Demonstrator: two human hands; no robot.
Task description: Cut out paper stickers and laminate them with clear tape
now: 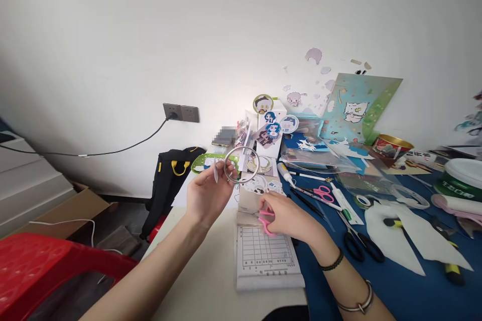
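Nearest to the camera are your left forearm (158, 261) and right forearm (349, 281), both cut off by the lower border. The printed pad (268, 251) lies at 7 o'clock from your right hand (283, 213), whose fingers are curled around the handles of the pink scissors (265, 225). Your left hand (206, 195), at 9 o'clock from it, makes a narrow pinch: the metal ring (259, 164) sits at its 2 o'clock, by the fingertips, together with a thin white piece (216, 170). I think it is better to pinch lightly, so this piece does not bend, and to point the blades away from your left wrist. The blades are hard to make out; the piece shows nearly edge-on.
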